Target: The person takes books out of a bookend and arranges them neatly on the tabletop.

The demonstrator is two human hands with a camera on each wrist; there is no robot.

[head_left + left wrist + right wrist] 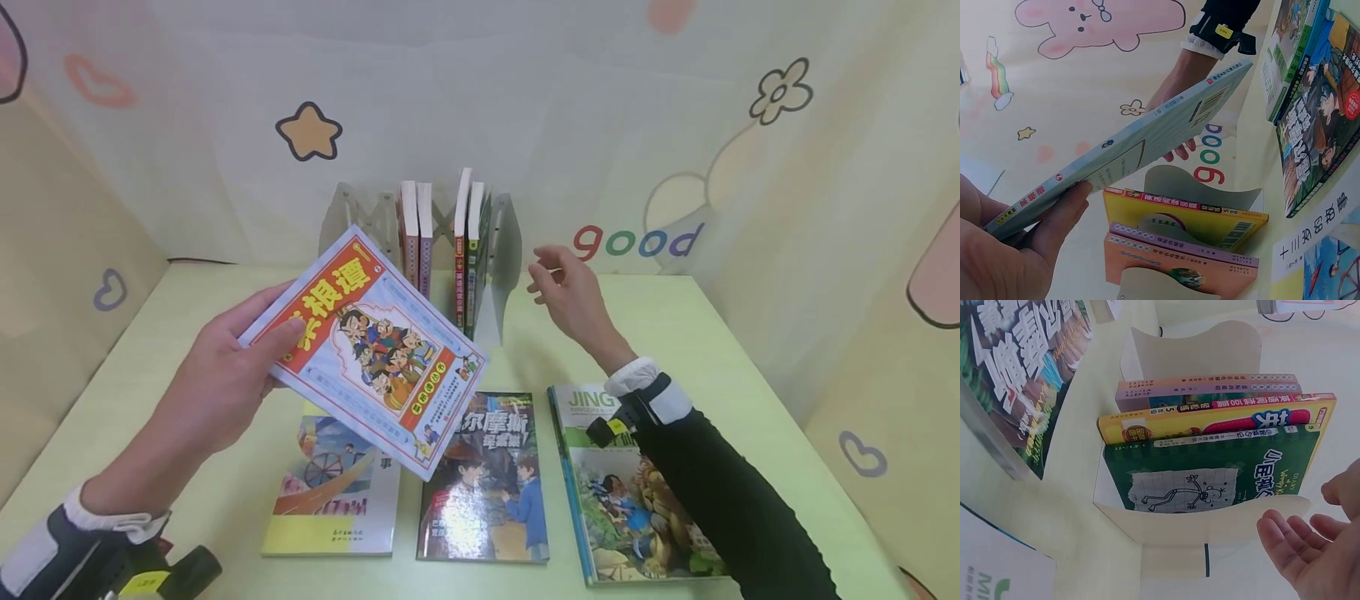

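Note:
My left hand grips a thin book by its upper left edge, thumb on the cover and fingers behind. The cover is pale blue with a red title band and cartoon figures; its back and spine face the left wrist view. Beyond it stands a grey-white book rack holding several upright books, among them a green book and a yellow book. My right hand hovers just right of the rack, fingers loosely bent, holding nothing. The held book hides the rack's lower left part.
Flat on the table lie a yellow-and-white book, a dark detective book and, under my right forearm, a small stack topped by a green-and-white book. A patterned curtain closes off the back and sides.

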